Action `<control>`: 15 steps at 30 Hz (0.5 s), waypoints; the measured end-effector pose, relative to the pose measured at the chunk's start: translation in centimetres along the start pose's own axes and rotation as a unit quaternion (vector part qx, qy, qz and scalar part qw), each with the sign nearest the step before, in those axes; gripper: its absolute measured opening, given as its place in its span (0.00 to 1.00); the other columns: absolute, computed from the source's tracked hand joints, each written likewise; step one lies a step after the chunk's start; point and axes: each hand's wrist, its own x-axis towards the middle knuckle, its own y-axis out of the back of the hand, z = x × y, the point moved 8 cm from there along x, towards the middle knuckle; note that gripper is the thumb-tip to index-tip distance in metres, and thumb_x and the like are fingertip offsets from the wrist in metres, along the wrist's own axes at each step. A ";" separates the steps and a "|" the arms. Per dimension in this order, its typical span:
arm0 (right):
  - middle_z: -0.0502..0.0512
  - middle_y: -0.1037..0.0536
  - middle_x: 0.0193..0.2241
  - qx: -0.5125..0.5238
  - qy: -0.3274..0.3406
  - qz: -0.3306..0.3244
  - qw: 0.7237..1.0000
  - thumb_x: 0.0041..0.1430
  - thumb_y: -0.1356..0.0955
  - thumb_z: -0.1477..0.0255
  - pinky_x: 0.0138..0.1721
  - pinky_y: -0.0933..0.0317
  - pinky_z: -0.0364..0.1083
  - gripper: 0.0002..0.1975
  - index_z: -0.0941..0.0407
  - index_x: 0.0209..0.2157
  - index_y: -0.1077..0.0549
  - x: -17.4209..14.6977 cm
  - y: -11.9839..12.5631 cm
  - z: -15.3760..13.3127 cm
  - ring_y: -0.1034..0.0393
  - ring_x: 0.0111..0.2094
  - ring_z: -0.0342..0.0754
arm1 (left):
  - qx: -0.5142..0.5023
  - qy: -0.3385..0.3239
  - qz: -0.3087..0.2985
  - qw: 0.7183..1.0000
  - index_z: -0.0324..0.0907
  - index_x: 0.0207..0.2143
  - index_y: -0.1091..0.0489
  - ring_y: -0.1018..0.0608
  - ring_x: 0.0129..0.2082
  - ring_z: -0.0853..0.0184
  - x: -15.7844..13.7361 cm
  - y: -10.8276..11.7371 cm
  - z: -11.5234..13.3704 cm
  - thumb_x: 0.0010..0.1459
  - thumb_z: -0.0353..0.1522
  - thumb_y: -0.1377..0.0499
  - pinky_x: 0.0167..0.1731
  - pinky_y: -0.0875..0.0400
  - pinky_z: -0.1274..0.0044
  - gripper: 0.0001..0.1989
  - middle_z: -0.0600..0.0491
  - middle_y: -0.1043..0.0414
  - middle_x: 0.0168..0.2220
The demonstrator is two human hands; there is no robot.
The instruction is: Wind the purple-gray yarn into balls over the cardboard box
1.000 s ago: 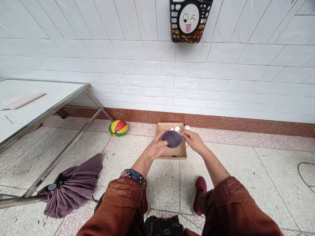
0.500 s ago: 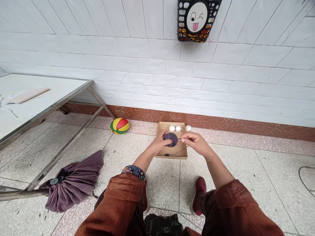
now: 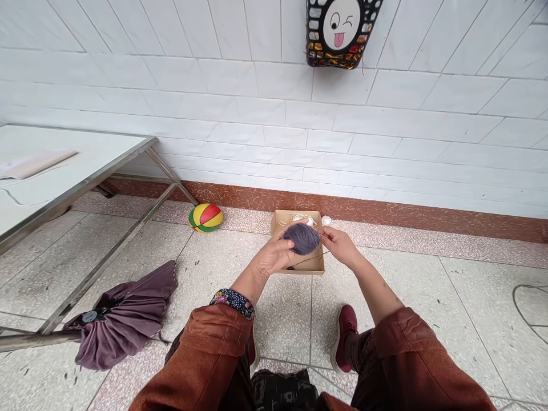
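A ball of grey-purple yarn is gripped in my left hand, with my thumb on its near side. My right hand pinches the dark yarn strand at the ball's right edge. Below both hands a shallow cardboard box rests on the floor. Inside it a small dark bit of yarn lies near the front edge, with a strand running up to the right. White yarn balls sit at the back of the box, partly hidden by the held ball.
Just outside the box's back right corner lies another white ball. A striped toy ball stands by the wall. At left are a metal-framed table and a folded purple umbrella. A black basket hangs above; a cable lies right.
My left hand has turned the yarn ball, and it now shows a broader side and sits slightly higher and to the right. My right hand has come close against its edge.
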 end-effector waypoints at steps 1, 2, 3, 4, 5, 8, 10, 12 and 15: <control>0.49 0.26 0.26 -0.001 0.006 -0.009 1.000 0.62 0.35 0.61 0.34 0.42 0.45 0.13 0.54 0.31 0.26 -0.2 -0.1 -0.2 0.34 0.30 0.47 | -0.011 -0.017 0.031 0.999 0.42 0.57 0.29 0.24 0.53 0.54 0.3 0.7 0.3 0.46 0.35 0.30 0.55 0.33 0.64 0.34 0.44 0.25 0.52; 0.50 0.24 0.29 0.005 0.014 -0.021 1.000 0.63 0.35 0.60 0.36 0.40 0.46 0.13 0.54 0.32 0.25 -0.3 -0.2 -0.4 0.32 0.32 0.48 | -0.016 -0.030 0.066 0.997 0.41 0.54 0.28 0.24 0.52 0.56 0.5 1.5 0.4 0.46 0.35 0.30 0.54 0.32 0.65 0.31 0.45 0.24 0.50; 0.51 0.22 0.31 0.018 0.022 -0.036 0.999 0.63 0.35 0.60 0.38 0.39 0.46 0.13 0.54 0.34 0.24 -0.5 -0.3 -0.8 0.30 0.33 0.48 | -0.016 -0.035 0.100 0.994 0.40 0.51 0.27 0.23 0.50 0.58 0.7 2.2 0.4 0.46 0.34 0.30 0.53 0.31 0.66 0.28 0.46 0.23 0.48; 0.52 0.20 0.33 0.038 0.032 -0.053 0.997 0.63 0.34 0.59 0.39 0.38 0.47 0.14 0.54 0.35 0.23 -0.8 -0.4 -1.3 0.29 0.35 0.49 | -0.012 -0.034 0.131 0.991 0.40 0.49 0.26 0.22 0.48 0.60 0.8 2.9 0.3 0.46 0.34 0.31 0.51 0.30 0.68 0.26 0.48 0.22 0.46; 0.53 0.19 0.35 0.062 0.040 -0.069 0.995 0.63 0.34 0.59 0.41 0.37 0.47 0.14 0.54 0.35 0.22 -1.0 -0.5 -1.7 0.28 0.37 0.49 | -0.005 -0.028 0.156 0.987 0.40 0.47 0.26 0.22 0.46 0.61 0.9 3.5 0.2 0.46 0.33 0.31 0.48 0.30 0.70 0.24 0.49 0.22 0.45; 0.55 0.18 0.37 0.137 0.059 -0.095 0.984 0.63 0.32 0.57 0.44 0.35 0.49 0.16 0.54 0.36 0.20 -1.6 -0.3 -3.1 0.26 0.39 0.50 | 0.039 0.012 0.188 0.981 0.41 0.45 0.26 0.23 0.41 0.65 0.9 4.5 -0.6 0.47 0.33 0.33 0.40 0.30 0.75 0.21 0.50 0.23 0.43; 0.55 0.18 0.37 0.168 0.067 -0.096 0.979 0.62 0.30 0.56 0.45 0.34 0.49 0.16 0.54 0.37 0.19 -1.8 0.0 -3.8 0.25 0.39 0.50 | 0.102 0.043 0.194 0.975 0.42 0.48 0.26 0.24 0.39 0.65 0.7 4.8 -1.2 0.47 0.33 0.34 0.36 0.32 0.76 0.23 0.50 0.23 0.43; 0.55 0.17 0.37 0.182 0.075 -0.102 0.975 0.60 0.29 0.55 0.44 0.33 0.49 0.16 0.54 0.36 0.19 -1.8 0.0 -4.4 0.25 0.38 0.49 | 0.186 0.071 0.190 0.962 0.44 0.52 0.27 0.24 0.39 0.64 0.5 4.9 -1.8 0.45 0.31 0.33 0.35 0.32 0.76 0.28 0.50 0.24 0.43; 0.54 0.18 0.35 0.183 0.094 -0.108 0.973 0.59 0.28 0.55 0.43 0.33 0.48 0.15 0.54 0.35 0.19 -1.6 -0.2 -5.0 0.26 0.37 0.49 | 0.259 0.069 0.128 0.955 0.44 0.56 0.28 0.23 0.39 0.61 0.4 3.6 -2.5 0.41 0.28 0.30 0.39 0.31 0.73 0.36 0.50 0.23 0.41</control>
